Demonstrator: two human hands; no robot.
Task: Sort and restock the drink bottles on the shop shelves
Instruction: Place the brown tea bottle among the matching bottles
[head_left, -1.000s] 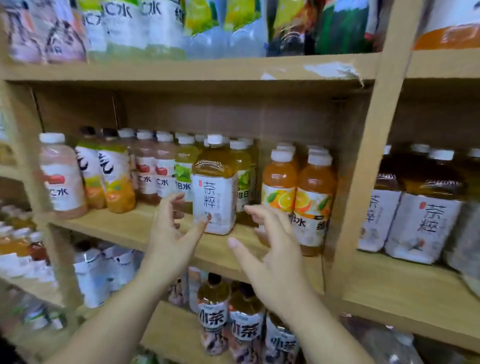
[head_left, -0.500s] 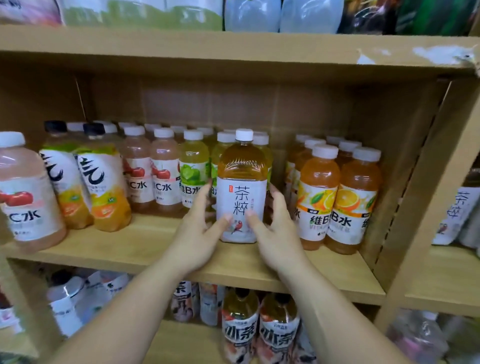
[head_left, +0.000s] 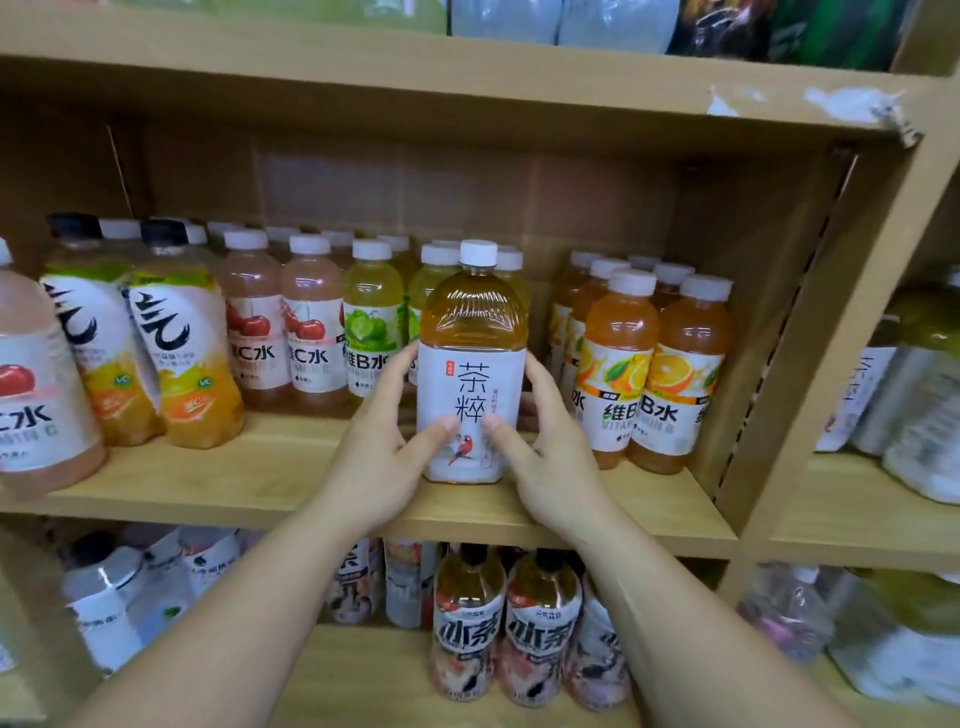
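Note:
A tall tea bottle (head_left: 471, 332) with amber liquid, a white cap and a white label with a parrot stands upright at the front of the middle wooden shelf (head_left: 260, 483). My left hand (head_left: 382, 447) wraps its left side and my right hand (head_left: 545, 452) wraps its right side, both thumbs pressed on the lower label. Behind it are green lime drink bottles (head_left: 371, 322); to its right stand orange vitamin drink bottles (head_left: 670, 374).
Pink cherry drink bottles (head_left: 311, 332) and yellow-orange bottles with black caps (head_left: 176, 353) fill the shelf's left. A wooden upright (head_left: 810, 364) bounds the bay on the right, with more tea bottles (head_left: 919, 395) beyond. The lower shelf holds small tea bottles (head_left: 498, 629).
Both hands have closed in from open and apart onto the tea bottle's sides. The view has shifted right to left and nearer, centring the bottle.

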